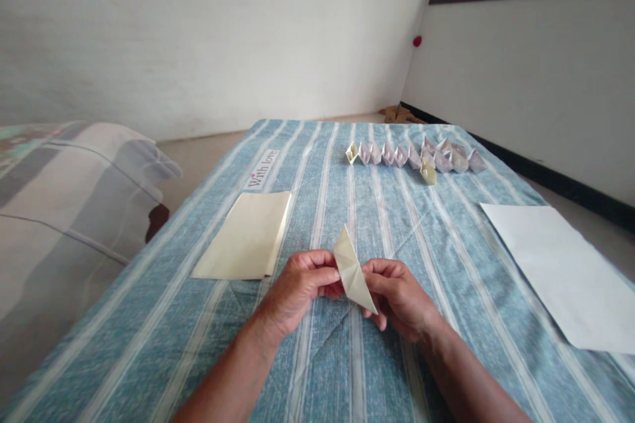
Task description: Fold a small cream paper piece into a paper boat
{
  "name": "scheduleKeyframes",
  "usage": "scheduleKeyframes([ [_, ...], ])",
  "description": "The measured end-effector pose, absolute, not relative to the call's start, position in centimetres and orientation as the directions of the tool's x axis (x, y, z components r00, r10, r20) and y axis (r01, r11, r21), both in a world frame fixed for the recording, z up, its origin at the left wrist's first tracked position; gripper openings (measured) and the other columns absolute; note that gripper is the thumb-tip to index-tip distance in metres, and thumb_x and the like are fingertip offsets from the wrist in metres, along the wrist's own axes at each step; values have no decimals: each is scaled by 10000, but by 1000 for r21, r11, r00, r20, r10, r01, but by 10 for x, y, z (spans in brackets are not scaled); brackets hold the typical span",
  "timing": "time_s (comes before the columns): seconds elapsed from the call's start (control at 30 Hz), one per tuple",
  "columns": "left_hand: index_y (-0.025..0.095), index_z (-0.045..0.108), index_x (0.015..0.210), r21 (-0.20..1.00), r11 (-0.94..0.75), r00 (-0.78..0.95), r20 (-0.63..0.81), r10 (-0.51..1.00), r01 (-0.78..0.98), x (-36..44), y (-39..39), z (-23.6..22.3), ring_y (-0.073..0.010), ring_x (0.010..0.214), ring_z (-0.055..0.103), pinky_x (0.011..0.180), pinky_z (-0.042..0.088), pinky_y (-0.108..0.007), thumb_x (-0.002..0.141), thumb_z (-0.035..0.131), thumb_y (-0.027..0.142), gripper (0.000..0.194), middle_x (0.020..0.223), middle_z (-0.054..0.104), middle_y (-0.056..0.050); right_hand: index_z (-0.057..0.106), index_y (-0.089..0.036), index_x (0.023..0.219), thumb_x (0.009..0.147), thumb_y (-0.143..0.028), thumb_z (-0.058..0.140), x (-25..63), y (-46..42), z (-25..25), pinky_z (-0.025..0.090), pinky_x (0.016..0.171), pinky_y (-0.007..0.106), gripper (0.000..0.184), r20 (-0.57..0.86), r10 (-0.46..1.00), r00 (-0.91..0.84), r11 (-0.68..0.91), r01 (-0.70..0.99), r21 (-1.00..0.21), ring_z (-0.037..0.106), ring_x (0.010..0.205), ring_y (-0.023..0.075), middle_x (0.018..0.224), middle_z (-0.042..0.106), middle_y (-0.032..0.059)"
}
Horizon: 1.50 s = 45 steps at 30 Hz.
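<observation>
Between my two hands, above the striped cloth, a cream folded paper boat (353, 271) is held tilted, one pointed end up and the other down to the right. My left hand (310, 281) pinches its left side with thumb and fingers. On the opposite side my right hand (397, 291) grips it too, some fingertips hidden behind the paper. Just beyond my left hand lies a stack of cream paper sheets (248, 234). Farther back stand several folded paper boats in a row, including a yellowish boat (352, 153) at the left end and another yellowish boat (428, 172) in front.
A blue striped cloth (317, 357) covers the table. White sheets (560, 271) lie at the right edge. A "With love" label (262, 168) is at the back left. A draped grey striped cover (74, 211) stands left, and walls rise behind and right.
</observation>
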<state>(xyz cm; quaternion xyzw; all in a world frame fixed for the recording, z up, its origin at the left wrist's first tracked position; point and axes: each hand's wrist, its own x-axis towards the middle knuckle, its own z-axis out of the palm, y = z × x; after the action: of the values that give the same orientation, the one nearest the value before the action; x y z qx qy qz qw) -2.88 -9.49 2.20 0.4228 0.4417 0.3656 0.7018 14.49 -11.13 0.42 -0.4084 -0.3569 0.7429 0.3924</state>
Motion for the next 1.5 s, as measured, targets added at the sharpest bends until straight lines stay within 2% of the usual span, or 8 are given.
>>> scheduleKeyframes([
  [0.17, 148, 733, 719, 926, 353, 292, -304, 907, -131, -26, -95, 25, -155, 613, 611, 635, 470, -279, 668, 722, 261, 125, 667, 699, -41, 626, -154, 727, 702, -396, 737, 144, -111, 7, 317, 353, 182, 267, -236, 953, -189, -281, -263, -923, 467, 351, 75, 505, 603, -23],
  [0.33, 157, 714, 655, 962, 256, 123, -243, 962, -99, -23, -95, 25, -132, 573, 573, 606, 441, -254, 668, 716, 255, 99, 594, 662, -7, 640, -168, 685, 724, -380, 727, 142, -113, 7, 338, 481, 210, 233, -71, 997, -44, -78, -186, -979, 440, 499, 82, 560, 544, -34],
  [0.47, 163, 715, 646, 975, 211, 45, -208, 977, -75, -21, -95, 26, -126, 544, 558, 580, 432, -243, 660, 701, 233, 73, 553, 648, 9, 646, -170, 711, 722, -399, 733, 141, -114, 7, 351, 517, 228, 246, -85, 994, -75, -98, -193, -976, 458, 539, 97, 612, 574, -20],
  [0.63, 165, 718, 655, 976, 207, 47, -204, 978, -62, -20, -96, 26, -120, 538, 551, 568, 427, -230, 664, 694, 233, 72, 548, 645, 18, 647, -162, 681, 739, -441, 729, 141, -114, 7, 347, 545, 235, 296, -93, 990, -105, -113, -212, -971, 460, 547, 97, 601, 570, -17],
  [0.97, 161, 690, 620, 984, 180, 66, -180, 982, 3, -15, -98, 29, -111, 541, 534, 559, 406, -211, 656, 677, 235, 83, 521, 621, 31, 679, -151, 631, 610, -418, 833, 135, -113, 4, 339, 526, 230, 309, -215, 965, -151, -256, -358, -898, 464, 510, 88, 586, 633, 8],
  [1.13, 160, 666, 648, 986, 166, 59, -167, 984, 30, -14, -98, 25, -103, 553, 512, 551, 392, -206, 648, 693, 265, 108, 551, 601, 41, 660, -152, 600, 579, -452, 838, 135, -113, 7, 313, 498, 222, 350, -268, 954, -134, -298, -333, -894, 443, 485, 83, 540, 600, -1],
  [1.33, 170, 645, 640, 990, 63, 49, -69, 996, 124, -15, -99, 20, -101, 555, 497, 538, 379, -204, 637, 671, 234, 69, 564, 578, 50, 646, -144, 595, 619, -479, 797, 136, -113, 6, 302, 502, 225, 368, -226, 967, -119, -250, -251, -935, 415, 499, 80, 531, 550, -12],
  [1.5, 167, 688, 637, 988, 138, 68, -144, 987, 75, -15, -99, 24, -104, 570, 507, 563, 391, -208, 634, 690, 243, 76, 570, 598, 40, 622, -145, 610, 684, -462, 750, 136, -114, 3, 261, 484, 227, 350, -179, 977, -117, -198, -182, -963, 365, 499, 74, 539, 508, -24],
])
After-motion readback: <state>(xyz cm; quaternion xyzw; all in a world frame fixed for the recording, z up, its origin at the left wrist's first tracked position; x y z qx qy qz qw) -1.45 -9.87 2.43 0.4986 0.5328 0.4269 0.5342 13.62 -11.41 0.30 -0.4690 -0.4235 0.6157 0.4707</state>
